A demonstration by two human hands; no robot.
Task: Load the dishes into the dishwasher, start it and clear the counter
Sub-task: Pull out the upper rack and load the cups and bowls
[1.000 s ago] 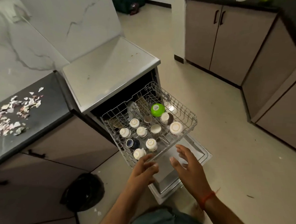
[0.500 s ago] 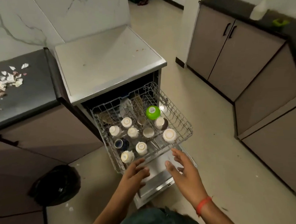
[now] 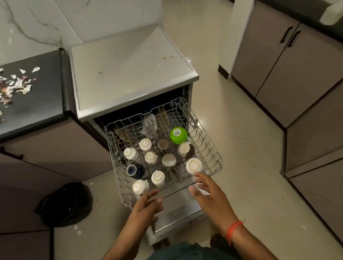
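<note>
Several upturned cups fill the wire rack (image 3: 214,150), pulled out of the dishwasher (image 3: 129,74) above its lowered door (image 3: 179,210), beside a green bowl (image 3: 178,135). Left hand (image 3: 144,208) and right hand (image 3: 209,197) reach its front edge, fingers loosely spread, gripping nothing. Torn scraps (image 3: 12,85) litter the dark counter (image 3: 41,106).

We count one wire rack (image 3: 217,162) holding six white cups (image 3: 145,144), all upside down. Also in it: two metal cups (image 3: 168,160), one green bowl (image 3: 178,135), one dark blue cup (image 3: 135,170) and one patterned bowl (image 3: 186,149). Two hands (image 3: 146,206) in view. Paper scraps (image 3: 11,85) on one counter (image 3: 41,98): too many to count.
</note>
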